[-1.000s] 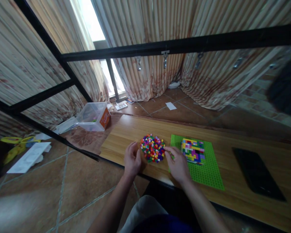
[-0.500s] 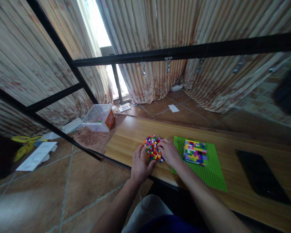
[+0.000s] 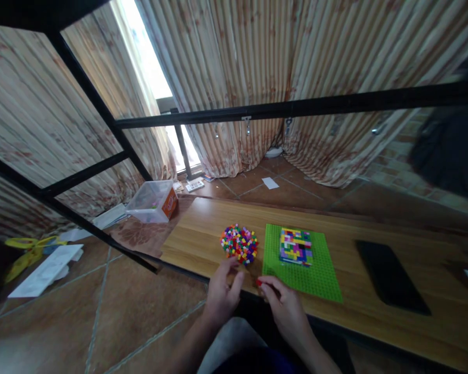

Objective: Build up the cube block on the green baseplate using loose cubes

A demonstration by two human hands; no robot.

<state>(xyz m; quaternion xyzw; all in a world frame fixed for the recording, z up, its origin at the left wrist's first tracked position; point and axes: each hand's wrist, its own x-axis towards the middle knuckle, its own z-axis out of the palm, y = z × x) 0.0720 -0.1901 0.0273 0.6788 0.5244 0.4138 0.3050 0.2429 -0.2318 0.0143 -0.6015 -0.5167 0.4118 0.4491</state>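
Between the fingertips of my right hand (image 3: 283,301) is a small red brick (image 3: 259,282), held over the near edge of the wooden table. My left hand (image 3: 224,288) is just left of it, thumb and fingers apart, with nothing visible in it. Its fingertips come close to the near side of a round pile of small colourful bricks (image 3: 239,243). To the right lies a green baseplate (image 3: 323,280), bearing a multicoloured block of joined bricks (image 3: 295,246) several layers high.
A black flat slab (image 3: 392,275) lies on the table (image 3: 195,223) right of the baseplate. On the floor at left stand a clear plastic box (image 3: 152,202) and a white tray-like piece (image 3: 47,270). A black metal rail (image 3: 226,114) crosses beyond the table, before curtains.
Both hands have drawn back from the pile toward me. My right hand now shows a red brick between its fingers. The camera view has shifted slightly.
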